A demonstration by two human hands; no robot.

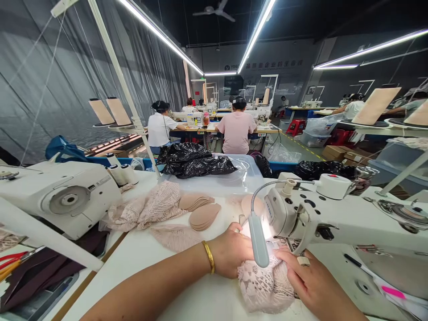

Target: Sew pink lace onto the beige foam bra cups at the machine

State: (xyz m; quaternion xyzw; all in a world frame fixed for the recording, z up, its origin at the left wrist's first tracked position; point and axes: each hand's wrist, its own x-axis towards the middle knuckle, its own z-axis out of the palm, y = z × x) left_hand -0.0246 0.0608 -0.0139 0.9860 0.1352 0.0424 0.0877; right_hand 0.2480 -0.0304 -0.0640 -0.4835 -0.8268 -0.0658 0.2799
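A bunched piece of pale pink lace fabric (264, 285) lies at the sewing machine (337, 214), under its needle end. My left hand (232, 249), a gold bangle at its wrist, grips the lace from the left; a lamp head partly hides its fingers. Closed on the right side of the same lace is my right hand (306, 274), thumb and fingers close to the presser foot and a ring-like band on one finger. The grey gooseneck lamp (259, 243) lights the spot between both hands, and the needle itself is hidden.
Beige teardrop-shaped pads (204, 217) are stacked left of my hands, beside more lace (157, 205). A second sewing machine (70, 196) stands at far left. Black plastic bags (197, 160) rest on a clear bin (247, 171) ahead. Co-workers sit at machines beyond.
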